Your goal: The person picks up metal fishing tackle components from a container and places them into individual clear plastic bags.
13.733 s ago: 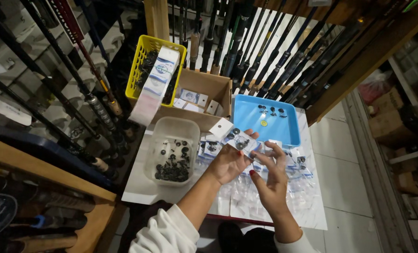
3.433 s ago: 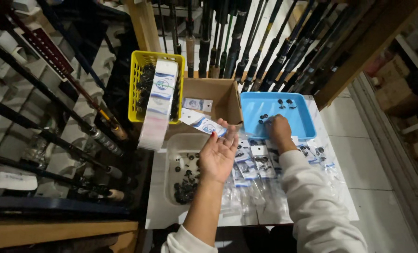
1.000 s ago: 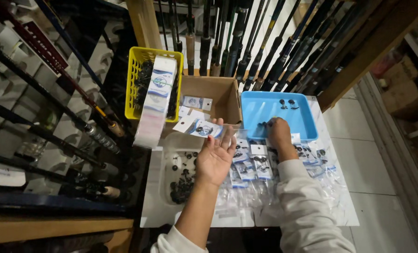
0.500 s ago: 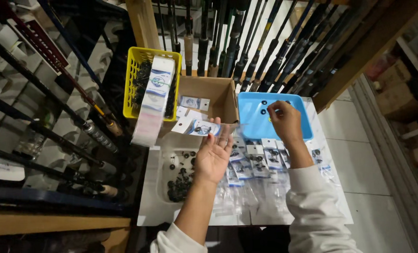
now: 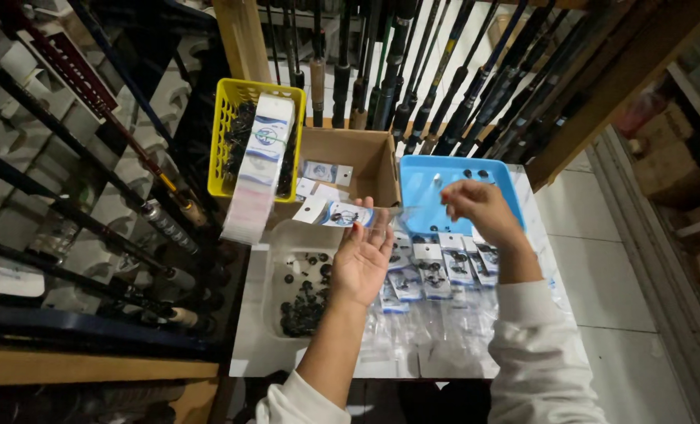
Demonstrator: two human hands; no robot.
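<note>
My left hand [image 5: 363, 259] is raised palm-up over the white table [image 5: 249, 345] and holds a small clear packet with a white card header [image 5: 342, 213] by its fingertips. My right hand [image 5: 475, 208] hovers in front of the blue tray [image 5: 421, 192] with fingers pinched together; whether a small part is between them I cannot tell. Several filled packets [image 5: 432, 263] lie in rows below both hands. A clear tub of small black round parts [image 5: 303, 294] sits just left of my left wrist.
A cardboard box [image 5: 377, 157] with a few packets stands behind the hands. A yellow basket [image 5: 228, 133] holds a long strip of white labels [image 5: 260, 165]. Fishing rods [image 5: 460, 71] lean along the back and on racks [image 5: 91, 204] at the left. Tiled floor [image 5: 601, 275] lies to the right.
My right hand has come back from inside the blue tray toward the packet in my left hand. The left hand has stayed where it was, still holding the packet.
</note>
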